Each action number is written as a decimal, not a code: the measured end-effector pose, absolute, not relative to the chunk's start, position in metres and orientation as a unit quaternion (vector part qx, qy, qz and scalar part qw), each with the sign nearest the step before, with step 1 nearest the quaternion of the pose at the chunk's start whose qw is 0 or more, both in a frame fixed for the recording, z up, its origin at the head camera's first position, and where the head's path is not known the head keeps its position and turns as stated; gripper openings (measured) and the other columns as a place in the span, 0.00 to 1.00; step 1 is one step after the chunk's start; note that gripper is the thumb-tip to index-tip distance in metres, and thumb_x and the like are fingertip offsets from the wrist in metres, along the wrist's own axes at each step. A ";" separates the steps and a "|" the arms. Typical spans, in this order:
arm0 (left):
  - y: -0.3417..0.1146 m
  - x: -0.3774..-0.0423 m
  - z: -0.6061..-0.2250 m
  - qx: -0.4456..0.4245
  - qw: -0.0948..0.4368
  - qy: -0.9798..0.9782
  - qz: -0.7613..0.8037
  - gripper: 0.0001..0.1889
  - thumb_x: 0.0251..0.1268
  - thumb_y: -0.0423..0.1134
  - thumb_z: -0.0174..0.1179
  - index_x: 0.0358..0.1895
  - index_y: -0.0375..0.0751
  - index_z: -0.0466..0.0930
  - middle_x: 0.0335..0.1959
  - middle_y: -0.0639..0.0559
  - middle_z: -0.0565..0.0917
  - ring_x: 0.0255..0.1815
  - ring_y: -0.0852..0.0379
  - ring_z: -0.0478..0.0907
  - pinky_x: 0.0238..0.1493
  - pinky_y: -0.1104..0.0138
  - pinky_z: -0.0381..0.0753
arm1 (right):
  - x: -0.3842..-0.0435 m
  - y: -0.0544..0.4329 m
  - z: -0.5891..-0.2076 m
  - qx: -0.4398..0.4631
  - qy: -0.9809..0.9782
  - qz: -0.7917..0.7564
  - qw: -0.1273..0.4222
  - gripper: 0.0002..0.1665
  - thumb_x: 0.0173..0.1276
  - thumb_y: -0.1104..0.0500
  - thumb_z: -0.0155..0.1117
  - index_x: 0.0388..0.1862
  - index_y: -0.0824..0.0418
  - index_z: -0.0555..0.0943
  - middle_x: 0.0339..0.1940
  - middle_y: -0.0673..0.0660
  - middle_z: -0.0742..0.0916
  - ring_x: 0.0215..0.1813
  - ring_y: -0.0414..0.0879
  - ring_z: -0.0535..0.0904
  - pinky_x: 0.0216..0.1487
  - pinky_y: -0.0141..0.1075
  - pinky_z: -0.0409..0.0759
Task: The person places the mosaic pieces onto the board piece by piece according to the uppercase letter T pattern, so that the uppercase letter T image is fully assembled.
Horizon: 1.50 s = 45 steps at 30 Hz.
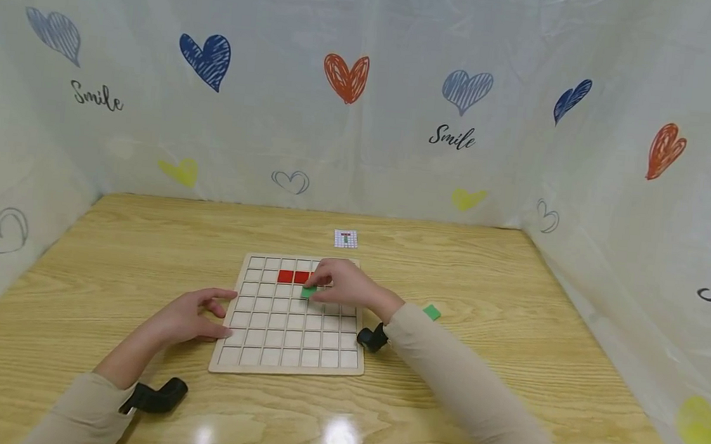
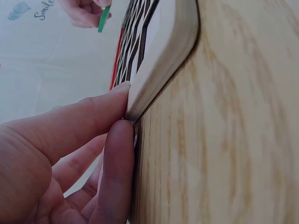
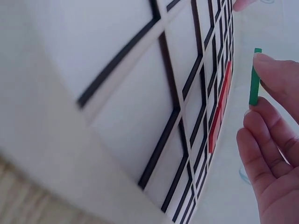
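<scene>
A pale wooden board (image 1: 273, 359) with a grid of square recesses lies on the table. Red square tiles (image 1: 285, 276) sit side by side in its second row from the far edge, partly covered by my right hand. Over the board, my right hand (image 1: 346, 282) pinches a green square tile (image 3: 255, 77) between thumb and fingertips, just on the near side of the red ones. The tile stands apart from the grid in the right wrist view. My left hand (image 1: 185, 316) touches the board's left edge with thumb and fingertips, the fingers spread.
Another green tile (image 1: 432, 312) lies on the wooden table (image 1: 274, 426), right of the board and beside my right sleeve. Beyond the board is a small card (image 1: 345, 239) printed with a red and green pattern on a grid. Curtains with hearts (image 1: 345, 79) enclose the table.
</scene>
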<state>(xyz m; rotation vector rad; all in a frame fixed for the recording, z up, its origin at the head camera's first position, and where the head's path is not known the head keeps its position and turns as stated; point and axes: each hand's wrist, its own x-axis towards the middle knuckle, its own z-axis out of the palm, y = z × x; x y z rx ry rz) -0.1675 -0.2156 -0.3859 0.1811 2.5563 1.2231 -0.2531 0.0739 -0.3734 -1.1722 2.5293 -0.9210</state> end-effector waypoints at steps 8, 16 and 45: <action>-0.216 -0.168 -0.388 0.061 0.151 0.889 0.428 0.38 0.47 0.37 0.72 0.63 0.31 0.66 0.38 0.46 0.74 0.34 0.52 0.68 0.32 0.64 0.69 | -0.262 0.060 -0.378 -0.407 0.862 -0.285 0.101 0.12 0.57 0.62 0.70 0.41 0.62 0.85 0.35 0.50 0.81 0.37 0.40 0.74 0.40 0.28 0.71; -0.217 -0.169 -0.388 0.059 0.149 0.891 0.424 0.38 0.47 0.38 0.72 0.63 0.31 0.66 0.38 0.46 0.74 0.35 0.52 0.68 0.33 0.63 0.69 | -0.269 0.048 -0.380 -0.397 0.875 -0.253 0.112 0.11 0.56 0.63 0.71 0.40 0.61 0.86 0.35 0.50 0.81 0.38 0.38 0.75 0.41 0.27 0.72; -0.217 -0.167 -0.388 0.061 0.145 0.890 0.428 0.37 0.48 0.38 0.72 0.63 0.31 0.66 0.38 0.45 0.74 0.34 0.52 0.68 0.33 0.63 0.69 | -0.263 0.054 -0.375 -0.400 0.873 -0.249 0.122 0.14 0.55 0.62 0.72 0.42 0.62 0.85 0.35 0.51 0.82 0.38 0.40 0.74 0.41 0.28 0.71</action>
